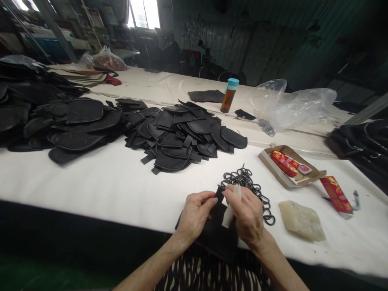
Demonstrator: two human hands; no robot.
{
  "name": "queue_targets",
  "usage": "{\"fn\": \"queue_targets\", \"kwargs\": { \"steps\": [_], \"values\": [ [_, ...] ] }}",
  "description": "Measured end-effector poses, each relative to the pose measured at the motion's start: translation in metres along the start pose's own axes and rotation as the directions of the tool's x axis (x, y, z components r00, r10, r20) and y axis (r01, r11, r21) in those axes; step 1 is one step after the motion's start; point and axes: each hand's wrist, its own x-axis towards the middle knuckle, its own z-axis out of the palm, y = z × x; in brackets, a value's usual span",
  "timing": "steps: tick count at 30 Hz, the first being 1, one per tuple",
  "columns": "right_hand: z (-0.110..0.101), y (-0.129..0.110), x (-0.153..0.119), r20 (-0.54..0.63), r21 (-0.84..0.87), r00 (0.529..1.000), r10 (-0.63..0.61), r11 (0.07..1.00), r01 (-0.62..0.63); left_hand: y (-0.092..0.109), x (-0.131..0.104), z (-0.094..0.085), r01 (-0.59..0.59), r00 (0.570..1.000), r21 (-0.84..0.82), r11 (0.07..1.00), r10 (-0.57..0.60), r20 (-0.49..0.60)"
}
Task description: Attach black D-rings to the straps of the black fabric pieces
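Observation:
In the head view, my left hand [196, 212] pinches the narrow strap of a black leather-like piece [216, 234] at the table's front edge. The body of that piece hangs toward my lap. My right hand [247, 210] is closed around a tool with a pale handle [228, 216] and a thin pointed metal end, which looks like an awl. My right thumb and index finger are also at the strap's end, where a bit of black ring seems to show; the fingers partly hide it. Just beyond lies a heap of black oval rings [263, 198].
A large pile of stitched black pieces [178, 133] lies beyond my hands, with another pile [79, 125] leftward. At right are a yellowish block [301, 220], an open cardboard box [275, 167] and a red box [336, 196]. Behind stand a bottle [229, 97] and clear plastic bags [291, 105].

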Motion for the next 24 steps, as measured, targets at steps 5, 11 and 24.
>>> {"fn": "queue_targets", "kwargs": {
  "steps": [5,11,24],
  "values": [
    [-0.005,0.001,0.006,0.023,-0.04,0.98,-0.199,0.979,0.2,-0.001,-0.001,0.0,-0.018,1.0,-0.037,0.999,0.019,0.022],
    [-0.005,0.007,0.007,0.057,-0.021,0.964,-0.259,0.965,0.26,-0.001,-0.002,-0.001,-0.025,0.999,-0.062,0.998,0.027,0.028],
    [-0.012,0.01,0.013,0.128,0.032,0.941,-0.313,0.95,0.311,-0.005,-0.001,0.0,-0.009,1.0,-0.122,0.993,0.011,0.018]
  ]
}}
